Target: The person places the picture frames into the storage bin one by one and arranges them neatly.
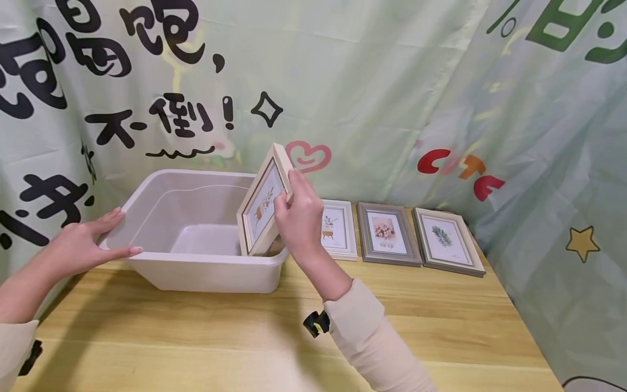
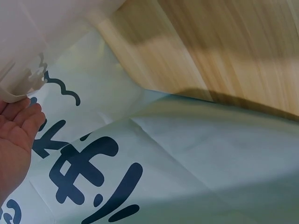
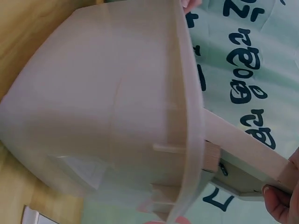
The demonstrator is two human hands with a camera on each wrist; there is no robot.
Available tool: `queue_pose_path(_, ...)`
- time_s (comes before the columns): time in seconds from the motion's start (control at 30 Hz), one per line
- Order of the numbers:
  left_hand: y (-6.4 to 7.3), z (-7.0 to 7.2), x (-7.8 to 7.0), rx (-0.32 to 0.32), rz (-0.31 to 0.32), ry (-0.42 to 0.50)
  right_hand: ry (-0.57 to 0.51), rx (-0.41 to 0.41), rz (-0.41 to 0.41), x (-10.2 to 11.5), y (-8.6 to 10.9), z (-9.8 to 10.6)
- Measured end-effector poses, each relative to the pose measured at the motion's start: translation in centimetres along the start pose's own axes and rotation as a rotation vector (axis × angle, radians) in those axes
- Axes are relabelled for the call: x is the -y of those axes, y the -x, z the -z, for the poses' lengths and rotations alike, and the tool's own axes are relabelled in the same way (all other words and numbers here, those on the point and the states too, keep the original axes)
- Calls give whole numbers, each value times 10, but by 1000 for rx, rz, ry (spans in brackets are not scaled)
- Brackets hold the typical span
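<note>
A pale plastic tub (image 1: 206,272) stands on the wooden table, its open top upward. My left hand (image 1: 80,245) holds its left end, thumb over the rim; in the left wrist view, the fingers of that hand (image 2: 18,135) lie bent under the rim. My right hand (image 1: 301,215) grips a light wooden picture frame (image 1: 266,201) by its right edge. The frame is tilted, its lower part inside the tub at the right end, and its plant picture faces left. The right wrist view shows the frame's back (image 3: 238,175) beyond the tub rim.
To the right of the tub lie a white picture frame (image 1: 338,231), partly behind my right hand, a grey frame (image 1: 389,234) and a two-tone frame (image 1: 448,239), all face up. A printed cloth (image 1: 367,109) hangs behind the wooden table (image 1: 392,316).
</note>
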State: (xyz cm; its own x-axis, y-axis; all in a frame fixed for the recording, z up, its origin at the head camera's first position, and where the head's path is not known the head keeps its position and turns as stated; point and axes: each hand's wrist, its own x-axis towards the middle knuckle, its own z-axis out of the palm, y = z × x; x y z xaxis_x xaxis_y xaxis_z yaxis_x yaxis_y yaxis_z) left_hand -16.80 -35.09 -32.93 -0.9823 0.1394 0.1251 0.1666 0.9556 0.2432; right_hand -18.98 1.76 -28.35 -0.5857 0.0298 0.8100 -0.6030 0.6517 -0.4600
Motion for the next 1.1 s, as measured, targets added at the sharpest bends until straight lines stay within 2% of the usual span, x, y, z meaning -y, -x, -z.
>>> queue_pose_path(0.23, -1, 1, 0, 18, 1, 2, 233, 84, 162, 2, 24, -11)
queue_pose_path(0.37, -1, 2, 1, 39, 18, 11, 391, 92, 267, 1, 34, -18)
queue_pose_path(0.5, -1, 1, 1, 41, 22, 15, 519, 101, 313, 0, 42, -24)
queue_pose_path(0.67, 0, 0, 1, 23, 11, 15, 643, 98, 310, 1, 50, -30)
queue_pose_path(0.87, 1, -1, 0, 15, 6, 12, 707, 60, 269, 3, 54, -35)
queue_pose_path(1.1, 2, 0, 0, 14, 3, 10, 749, 128, 228, 6, 52, -37)
